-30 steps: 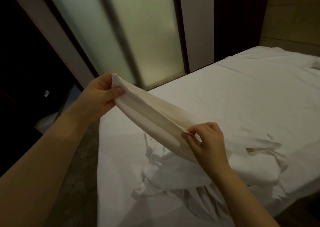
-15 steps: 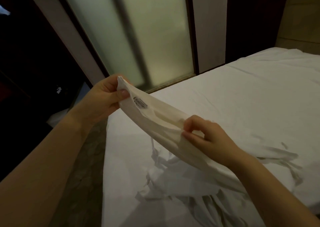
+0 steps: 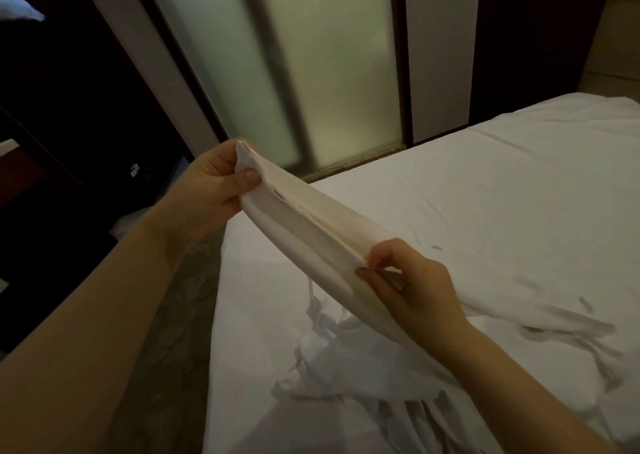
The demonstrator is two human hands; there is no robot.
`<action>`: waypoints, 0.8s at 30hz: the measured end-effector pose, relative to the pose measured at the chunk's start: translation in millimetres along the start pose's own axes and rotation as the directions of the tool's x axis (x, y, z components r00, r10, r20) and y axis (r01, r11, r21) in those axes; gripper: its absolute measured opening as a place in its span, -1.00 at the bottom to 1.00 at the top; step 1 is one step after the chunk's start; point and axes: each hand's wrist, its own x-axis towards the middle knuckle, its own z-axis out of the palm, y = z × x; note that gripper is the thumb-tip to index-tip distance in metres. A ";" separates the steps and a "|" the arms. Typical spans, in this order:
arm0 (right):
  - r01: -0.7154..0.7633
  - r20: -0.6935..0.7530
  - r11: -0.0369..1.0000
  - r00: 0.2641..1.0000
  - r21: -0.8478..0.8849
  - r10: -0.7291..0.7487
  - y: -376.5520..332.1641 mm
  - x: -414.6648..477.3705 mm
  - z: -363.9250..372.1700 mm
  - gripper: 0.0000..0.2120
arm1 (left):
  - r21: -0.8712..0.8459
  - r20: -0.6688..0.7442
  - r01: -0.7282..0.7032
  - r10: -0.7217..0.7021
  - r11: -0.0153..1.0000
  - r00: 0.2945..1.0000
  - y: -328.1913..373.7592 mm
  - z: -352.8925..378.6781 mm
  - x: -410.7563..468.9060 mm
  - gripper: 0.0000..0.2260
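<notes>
I hold my left grip (image 3: 207, 190) raised on a bare, outstretched forearm, thumb clamped over the cloth (image 3: 311, 232), while my right grip (image 3: 415, 291), lower and nearer, pinches it between thumb and curled fingers.

Hidden behind the white cloth (image 3: 311, 235): all fingers of the left grip (image 3: 207, 194) but the thumb. Lost behind the right grip (image 3: 419, 297): the cloth's lower end; cannot tell its end from the crumpled heap (image 3: 346, 370) by the near edge of the bed (image 3: 485, 194). Cut off by the frame: the bed's right side and near edge, both forearms. Only blur behind the frosted glass (image 3: 332, 72). Too small to tell, off the bed's left edge: a pale speck (image 3: 134, 169).
</notes>
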 end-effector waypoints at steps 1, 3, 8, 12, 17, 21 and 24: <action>-0.025 -0.022 1.000 0.999 -0.018 0.024 0.8 2.6 -0.8 -0.89 | 0.004 0.010 0.000 0.000 1.000 1.000 -0.5 -1.2 0.2 -0.66; -0.141 0.046 0.990 0.989 -0.031 0.142 2.6 12.4 -5.5 -0.69 | 0.016 0.057 0.000 -0.001 1.000 0.998 -0.2 -3.2 0.4 -0.69; -0.195 0.149 0.978 0.968 -0.071 0.203 10.9 23.0 -12.7 -0.69 | 0.047 0.174 -0.009 0.000 0.999 0.985 4.5 -2.4 1.5 -0.76; -0.211 0.032 0.977 0.977 -0.037 0.212 10.4 17.9 -7.6 -0.69 | 0.042 0.161 -0.005 -0.001 0.999 0.987 2.7 -7.1 4.5 -0.74; -0.181 -0.008 0.982 0.983 -0.055 0.181 13.4 17.4 -0.5 -0.74 | 0.038 0.160 -0.022 0.016 0.999 0.987 0.2 -6.9 7.0 -0.74; -0.117 -0.061 0.986 0.992 -0.116 0.111 20.9 18.1 5.1 -0.87 | 0.042 0.144 -0.027 0.020 0.999 0.989 -0.4 -7.5 10.5 -0.73; -0.097 -0.071 0.992 0.993 -0.077 0.091 24.0 18.4 8.3 -0.89 | 0.026 0.163 -0.024 0.020 0.999 0.986 -1.3 -8.1 12.6 -0.75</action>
